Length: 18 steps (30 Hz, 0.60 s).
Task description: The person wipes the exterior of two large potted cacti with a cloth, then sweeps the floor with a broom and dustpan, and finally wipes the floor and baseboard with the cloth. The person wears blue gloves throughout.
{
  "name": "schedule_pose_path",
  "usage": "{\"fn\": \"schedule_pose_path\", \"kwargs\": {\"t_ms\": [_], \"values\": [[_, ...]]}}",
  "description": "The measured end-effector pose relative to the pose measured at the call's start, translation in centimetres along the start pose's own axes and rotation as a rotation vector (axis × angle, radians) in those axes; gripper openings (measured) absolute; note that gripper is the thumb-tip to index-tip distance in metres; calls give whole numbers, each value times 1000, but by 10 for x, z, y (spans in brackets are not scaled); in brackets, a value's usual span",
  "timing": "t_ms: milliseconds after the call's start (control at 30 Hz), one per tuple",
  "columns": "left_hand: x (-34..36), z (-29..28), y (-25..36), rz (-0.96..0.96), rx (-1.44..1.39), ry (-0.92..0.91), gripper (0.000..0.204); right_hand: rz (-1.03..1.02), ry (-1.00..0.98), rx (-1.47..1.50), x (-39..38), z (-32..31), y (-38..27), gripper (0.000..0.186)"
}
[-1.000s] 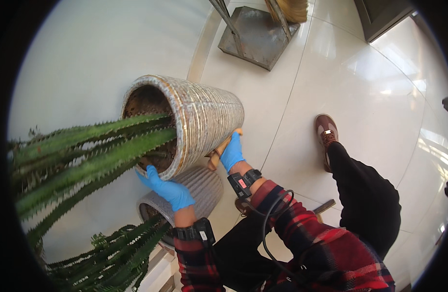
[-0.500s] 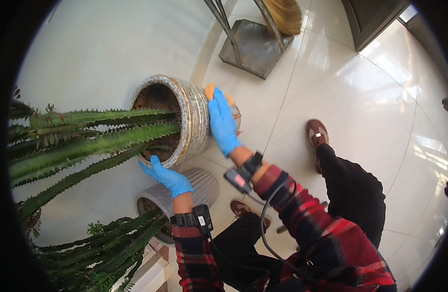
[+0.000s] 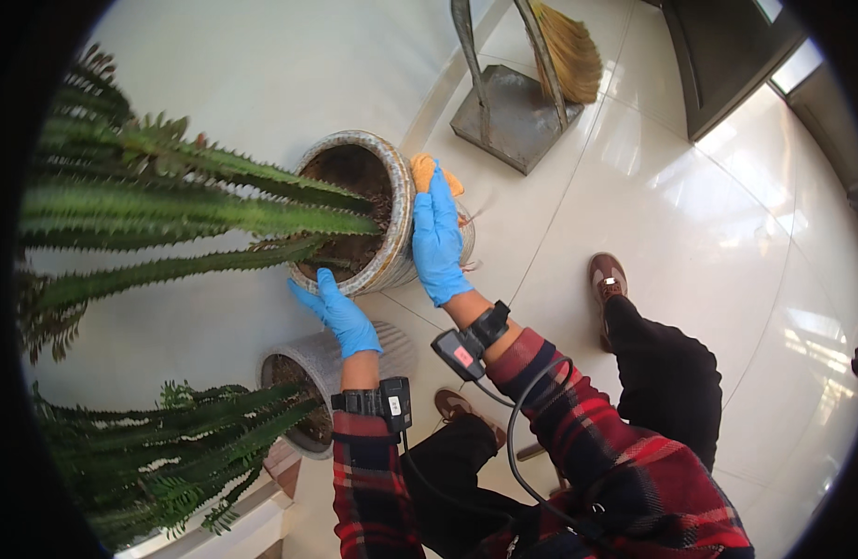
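Observation:
A large ribbed grey plant pot [image 3: 397, 196] holds dark soil and a spiny green cactus [image 3: 186, 205] that stretches to the left. My right hand [image 3: 435, 233], in a blue glove, presses an orange cloth [image 3: 423, 170] flat against the pot's right side near the rim. My left hand [image 3: 334, 309], also gloved in blue, grips the pot's lower rim. A black device is strapped on each wrist.
A second, smaller grey pot [image 3: 312, 363] with another cactus [image 3: 186, 447] stands below, beside a low white ledge [image 3: 233, 536]. A metal stand base [image 3: 503, 116] and a straw broom [image 3: 569, 51] stand behind the pot on the glossy tiled floor. My legs and brown shoe [image 3: 608, 279] are at the right.
My right hand with the cloth slid from the pot's underside up its side to the rim. The pot came from lying tilted toward upright; my left hand stayed at its lower rim.

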<state>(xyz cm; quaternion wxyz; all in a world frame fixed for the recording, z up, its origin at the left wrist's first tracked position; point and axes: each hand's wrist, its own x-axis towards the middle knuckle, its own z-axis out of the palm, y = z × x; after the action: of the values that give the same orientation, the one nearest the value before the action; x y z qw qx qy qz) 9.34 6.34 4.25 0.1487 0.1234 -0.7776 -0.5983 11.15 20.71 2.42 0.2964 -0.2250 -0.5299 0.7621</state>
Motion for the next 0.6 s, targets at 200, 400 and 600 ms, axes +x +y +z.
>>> {"fn": "schedule_pose_path", "kwargs": {"t_ms": [200, 400, 600], "values": [[4, -1, 0, 24, -22, -41, 87, -114, 20, -97, -60, 17, 6, 57], [-13, -21, 9, -132, -24, -234, 95, -28, -253, -289, -121, -1, 5, 62], [-70, -56, -4, -483, -479, -706, 82, 214, -596, -315, -139, -7, -11, 55]]}}
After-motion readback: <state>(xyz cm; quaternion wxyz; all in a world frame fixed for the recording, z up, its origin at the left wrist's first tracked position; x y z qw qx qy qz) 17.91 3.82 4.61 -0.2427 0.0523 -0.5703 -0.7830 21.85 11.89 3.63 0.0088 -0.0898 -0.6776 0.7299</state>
